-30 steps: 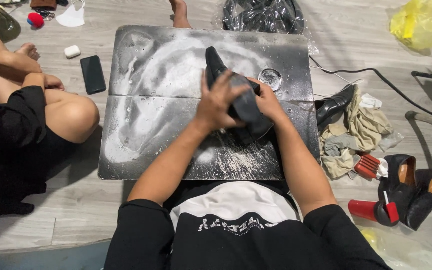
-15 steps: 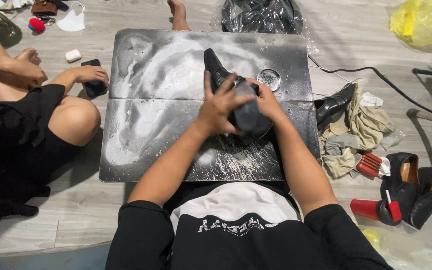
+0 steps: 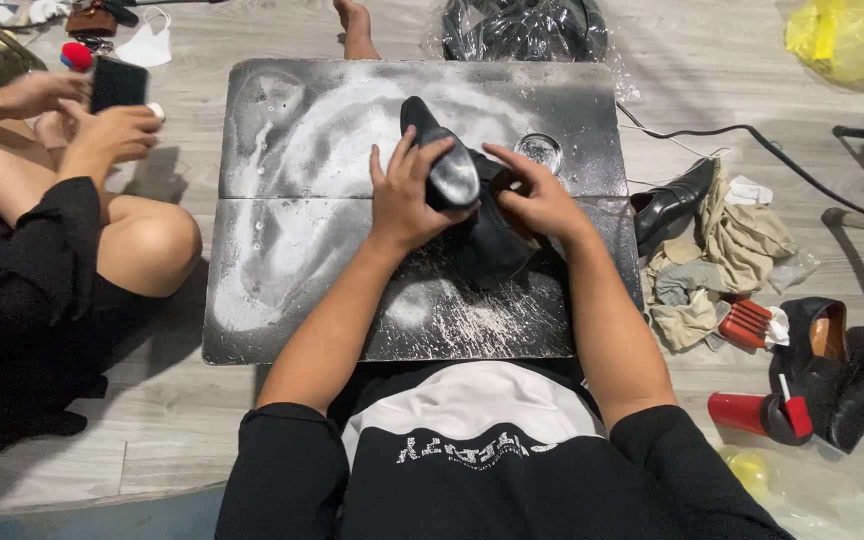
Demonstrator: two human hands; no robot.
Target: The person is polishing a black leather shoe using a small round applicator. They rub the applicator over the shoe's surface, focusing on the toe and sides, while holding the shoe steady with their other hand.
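Observation:
A shiny black leather shoe point(image 3: 449, 165) is held over a dark stone slab point(image 3: 302, 230) smeared with white powder. My left hand point(image 3: 404, 195) wraps around the shoe's glossy toe from the left. My right hand point(image 3: 537, 200) presses a black cloth point(image 3: 497, 245) against the shoe's side, fingers curled into it. A small round polish tin point(image 3: 539, 150) lies open on the slab just beyond my right hand.
Another person sits at the left holding a dark phone point(image 3: 117, 85). To the right lie a black shoe point(image 3: 672, 205), beige rags point(image 3: 732, 240), a red brush point(image 3: 747, 325), a red bottle point(image 3: 752, 415), two more shoes point(image 3: 847, 370) and a black cable point(image 3: 752, 135).
I have turned the shoe so its glossy toe faces up, and my left hand shifted onto it. The person at the left picked the phone up off the floor.

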